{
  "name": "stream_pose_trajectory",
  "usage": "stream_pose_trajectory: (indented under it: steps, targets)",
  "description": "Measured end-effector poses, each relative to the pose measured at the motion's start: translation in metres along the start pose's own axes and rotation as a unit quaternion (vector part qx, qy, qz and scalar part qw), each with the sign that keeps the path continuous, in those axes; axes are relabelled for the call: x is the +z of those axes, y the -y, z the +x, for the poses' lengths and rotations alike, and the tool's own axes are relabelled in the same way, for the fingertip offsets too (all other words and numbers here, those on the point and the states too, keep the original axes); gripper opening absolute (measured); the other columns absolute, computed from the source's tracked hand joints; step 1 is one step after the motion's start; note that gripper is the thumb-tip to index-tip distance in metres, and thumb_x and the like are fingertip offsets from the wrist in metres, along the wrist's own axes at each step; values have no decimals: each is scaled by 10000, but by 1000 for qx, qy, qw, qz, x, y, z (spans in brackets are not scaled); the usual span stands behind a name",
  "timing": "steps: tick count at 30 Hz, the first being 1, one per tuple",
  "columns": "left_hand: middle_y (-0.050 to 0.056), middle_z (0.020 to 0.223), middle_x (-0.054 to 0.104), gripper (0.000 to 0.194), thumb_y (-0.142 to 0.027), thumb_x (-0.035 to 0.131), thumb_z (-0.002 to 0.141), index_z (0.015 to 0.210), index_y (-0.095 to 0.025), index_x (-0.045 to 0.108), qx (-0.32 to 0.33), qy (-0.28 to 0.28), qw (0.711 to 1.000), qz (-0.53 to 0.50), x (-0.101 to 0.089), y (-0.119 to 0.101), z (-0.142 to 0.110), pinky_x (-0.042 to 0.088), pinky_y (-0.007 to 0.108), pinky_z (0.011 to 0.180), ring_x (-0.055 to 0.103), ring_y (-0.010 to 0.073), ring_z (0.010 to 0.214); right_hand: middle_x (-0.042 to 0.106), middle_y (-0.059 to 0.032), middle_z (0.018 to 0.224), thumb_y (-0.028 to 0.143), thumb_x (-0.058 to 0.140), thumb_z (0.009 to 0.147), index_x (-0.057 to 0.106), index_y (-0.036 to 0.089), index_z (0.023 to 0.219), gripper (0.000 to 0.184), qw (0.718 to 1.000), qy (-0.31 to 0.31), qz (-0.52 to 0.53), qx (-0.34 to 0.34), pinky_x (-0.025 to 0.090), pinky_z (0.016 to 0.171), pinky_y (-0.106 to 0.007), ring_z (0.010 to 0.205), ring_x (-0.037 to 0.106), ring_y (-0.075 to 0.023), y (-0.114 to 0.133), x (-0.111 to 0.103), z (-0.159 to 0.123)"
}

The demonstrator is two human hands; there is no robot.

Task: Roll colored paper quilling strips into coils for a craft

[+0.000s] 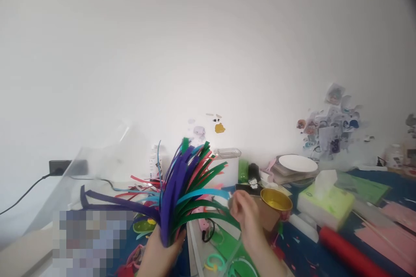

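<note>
My left hand [164, 246] is closed round the lower end of a bundle of thin coloured strips [172, 199], held upright above the table. Purple, green, red and light blue strips fan out from it; two purple ones stick out to the left. On the right side of the bundle, my right hand [245, 216] has its fingers pinched at the tip of a light blue strip [208, 192]. Green strips [208, 215] bend toward that hand just below. What exactly lies between the right fingertips is small and partly hidden.
At the right stand a gold cup [276, 199], a tissue box [325, 203], a red roll [351, 253] and pink sheets [390, 233]. A white plate [298, 163] lies on stacked items behind. Tape rings [214, 262] lie in front. A black socket [60, 167] with a cable is at the left.
</note>
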State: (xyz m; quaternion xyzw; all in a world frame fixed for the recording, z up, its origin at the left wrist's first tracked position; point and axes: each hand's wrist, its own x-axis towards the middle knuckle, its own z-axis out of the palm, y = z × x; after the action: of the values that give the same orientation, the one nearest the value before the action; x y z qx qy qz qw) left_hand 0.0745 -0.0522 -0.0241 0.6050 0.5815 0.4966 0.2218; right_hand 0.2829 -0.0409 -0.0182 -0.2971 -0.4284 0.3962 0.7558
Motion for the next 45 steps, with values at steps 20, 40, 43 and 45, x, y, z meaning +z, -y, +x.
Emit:
stream_pose_trajectory:
  steps: [20, 40, 43, 45]
  targets:
    - [32, 777, 708, 295, -248, 515, 627, 909, -185, 575, 35, 84, 994, 64, 1, -5, -4, 481, 269, 622, 657, 243, 714, 632, -46, 578, 348, 499, 820, 683, 214, 679, 267, 832, 56, -505, -225, 429, 534, -277, 532, 564, -187, 0, 5, -15]
    - [0, 675, 679, 238, -216, 525, 569, 805, -194, 554, 7, 106, 992, 72, 4, -2, 3, 484, 279, 597, 644, 234, 663, 625, -94, 959, 321, 558, 750, 653, 205, 993, 286, 935, -66, -322, -138, 460, 661, -320, 859, 562, -242, 21, -13, 4]
    - [5, 659, 681, 247, -262, 538, 578, 813, -191, 558, -12, 81, 996, 40, -1, -2, 6, 492, 289, 586, 650, 245, 662, 608, -82, 1090, 370, 567, 752, 595, 207, 1096, 382, 971, -123, -186, -84, 467, 716, -312, 944, 546, -233, 29, -21, 12]
    - [14, 652, 680, 251, -302, 543, 588, 809, -184, 559, -24, 60, 998, 20, -5, -1, 10, 497, 309, 589, 650, 256, 658, 595, -72, 1131, 387, 577, 751, 584, 208, 1096, 389, 978, -161, -104, -87, 473, 723, -303, 924, 548, -208, 32, -27, 17]
